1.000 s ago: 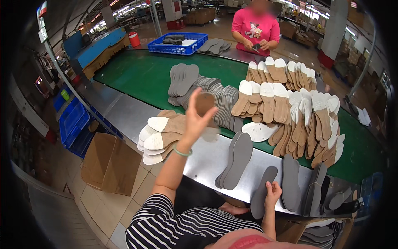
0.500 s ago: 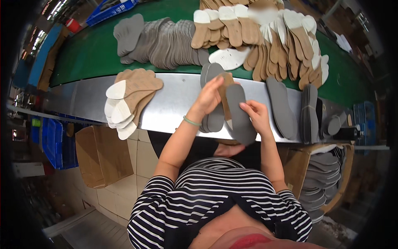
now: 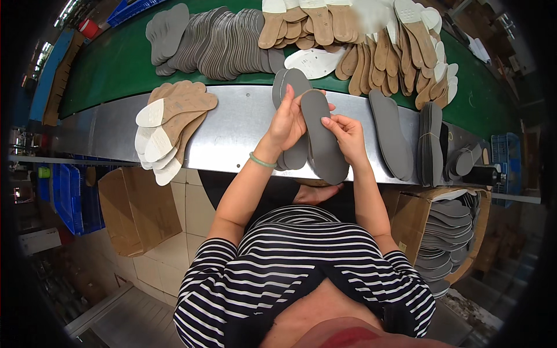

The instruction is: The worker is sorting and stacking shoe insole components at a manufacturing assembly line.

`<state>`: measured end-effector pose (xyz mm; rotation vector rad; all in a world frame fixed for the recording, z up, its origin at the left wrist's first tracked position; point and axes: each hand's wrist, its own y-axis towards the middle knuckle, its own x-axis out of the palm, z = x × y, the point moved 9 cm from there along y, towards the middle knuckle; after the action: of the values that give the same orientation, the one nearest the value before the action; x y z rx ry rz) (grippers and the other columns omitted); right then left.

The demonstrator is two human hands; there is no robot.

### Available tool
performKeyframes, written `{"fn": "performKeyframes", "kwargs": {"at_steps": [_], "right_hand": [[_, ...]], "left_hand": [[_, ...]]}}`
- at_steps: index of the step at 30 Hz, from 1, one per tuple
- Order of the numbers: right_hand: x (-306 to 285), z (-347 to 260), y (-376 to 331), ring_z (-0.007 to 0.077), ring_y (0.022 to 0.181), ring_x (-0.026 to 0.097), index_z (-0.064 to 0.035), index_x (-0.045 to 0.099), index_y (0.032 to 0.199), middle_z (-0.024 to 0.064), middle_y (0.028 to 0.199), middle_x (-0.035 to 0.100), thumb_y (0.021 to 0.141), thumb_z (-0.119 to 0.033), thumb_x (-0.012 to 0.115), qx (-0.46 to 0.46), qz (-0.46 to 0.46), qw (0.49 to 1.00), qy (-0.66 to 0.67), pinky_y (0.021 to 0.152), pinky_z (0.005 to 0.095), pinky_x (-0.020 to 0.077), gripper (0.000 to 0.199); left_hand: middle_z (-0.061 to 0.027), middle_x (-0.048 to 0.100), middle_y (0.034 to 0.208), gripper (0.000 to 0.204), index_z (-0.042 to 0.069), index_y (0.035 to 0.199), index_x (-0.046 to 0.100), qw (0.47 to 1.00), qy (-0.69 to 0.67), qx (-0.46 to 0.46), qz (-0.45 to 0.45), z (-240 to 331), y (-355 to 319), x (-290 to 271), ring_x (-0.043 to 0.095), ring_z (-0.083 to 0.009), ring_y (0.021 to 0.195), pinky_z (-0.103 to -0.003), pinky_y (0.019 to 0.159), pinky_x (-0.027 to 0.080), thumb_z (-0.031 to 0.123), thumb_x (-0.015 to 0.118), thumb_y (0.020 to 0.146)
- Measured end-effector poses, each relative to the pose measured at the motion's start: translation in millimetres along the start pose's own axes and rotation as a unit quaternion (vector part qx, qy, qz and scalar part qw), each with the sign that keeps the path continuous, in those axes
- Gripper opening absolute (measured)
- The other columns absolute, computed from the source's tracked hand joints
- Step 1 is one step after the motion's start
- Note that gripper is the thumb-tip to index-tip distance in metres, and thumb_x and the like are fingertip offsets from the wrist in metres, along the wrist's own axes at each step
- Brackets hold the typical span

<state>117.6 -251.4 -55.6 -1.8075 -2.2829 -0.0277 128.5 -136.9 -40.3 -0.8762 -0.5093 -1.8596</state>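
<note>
A grey insole (image 3: pixel 322 139) is held slightly tilted above the metal edge of the bench, in front of me. My left hand (image 3: pixel 285 124) grips it from the left, thumb raised and fingers behind it. At its right edge, my right hand (image 3: pixel 348 138) pinches it between thumb and fingers. The brown insole seen earlier is almost wholly hidden behind the grey one. Beneath my left hand lie more grey insoles (image 3: pixel 295 158) on the metal. To the right rests another grey insole (image 3: pixel 392 136), apart from my hands.
Fanned brown-and-white insoles (image 3: pixel 174 119) lie at the left. Rows of grey insoles (image 3: pixel 223 46) and brown-and-white ones (image 3: pixel 400 52) cover the green belt (image 3: pixel 116 78). A tied grey bundle (image 3: pixel 430 148) stands right. Below are an open carton of insoles (image 3: pixel 406 217) and an empty-looking carton (image 3: pixel 139 214).
The grey insole has come over the brown one, covering it. My right hand has moved slightly left and up the insole's edge, and my left fingers now reach behind it. The view has shifted slightly.
</note>
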Motion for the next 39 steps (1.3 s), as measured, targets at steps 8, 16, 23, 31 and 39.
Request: {"fn": "performKeyframes", "kwargs": {"at_steps": [8, 16, 23, 31, 39], "right_hand": [[-4, 0, 3, 0.0042, 0.062, 0.057, 0.001, 0.071, 0.087, 0.0003, 0.072, 0.067, 0.092, -0.018, 0.068, -0.007, 0.004, 1.0, -0.01, 0.055, 0.0186, 0.0439, 0.019], [-4, -1, 1, 0.0041, 0.061, 0.057, 0.0001, 0.07, 0.085, 0.0004, 0.072, 0.067, 0.092, -0.017, 0.068, -0.001, 0.007, 1.0, -0.015, 0.054, 0.0187, 0.0435, 0.019], [-2, 3, 2, 0.0049, 0.062, 0.059, 0.001, 0.067, 0.086, 0.0015, 0.073, 0.068, 0.091, -0.013, 0.068, 0.028, -0.04, 0.998, -0.029, 0.056, 0.0187, 0.0444, 0.015], [-29, 13, -29, 0.0051, 0.064, 0.061, -0.0013, 0.058, 0.113, 0.0024, 0.069, 0.067, 0.085, -0.006, 0.072, 0.073, -0.047, 0.982, -0.169, 0.059, 0.0193, 0.0449, 0.032], [-47, 32, -28, 0.0064, 0.059, 0.06, 0.0024, 0.066, 0.106, 0.0036, 0.064, 0.066, 0.08, -0.009, 0.076, 0.069, 0.024, 0.974, -0.214, 0.055, 0.0212, 0.0438, 0.029]], "left_hand": [[-0.0182, 0.061, 0.118, 0.079, -0.001, 0.135, 0.044, 1.0, 0.01, 0.007, -0.004, 2, 0, 5, 0.059, -0.0247, 0.112, -0.039, 0.1, 0.046, 0.064, 0.014, 0.099], [-0.0174, 0.061, 0.118, 0.061, 0.0, 0.131, 0.046, 1.0, -0.02, 0.003, -0.003, 1, -2, 7, 0.06, -0.0235, 0.111, -0.038, 0.099, 0.047, 0.051, 0.024, 0.104], [-0.0209, 0.062, 0.115, 0.043, -0.002, 0.127, 0.048, 0.999, 0.004, 0.02, 0.047, 0, -1, -9, 0.063, -0.0286, 0.105, -0.04, 0.092, 0.052, 0.033, 0.037, 0.105], [-0.0257, 0.057, 0.124, 0.047, 0.0, 0.136, 0.038, 0.997, -0.039, 0.03, 0.056, 16, 3, -40, 0.059, -0.04, 0.114, -0.049, 0.098, 0.049, 0.035, 0.031, 0.106], [-0.0269, 0.055, 0.126, 0.045, 0.001, 0.134, 0.042, 0.998, -0.029, 0.027, 0.057, 13, 5, -43, 0.057, -0.0425, 0.117, -0.05, 0.099, 0.048, 0.034, 0.032, 0.106]]}}
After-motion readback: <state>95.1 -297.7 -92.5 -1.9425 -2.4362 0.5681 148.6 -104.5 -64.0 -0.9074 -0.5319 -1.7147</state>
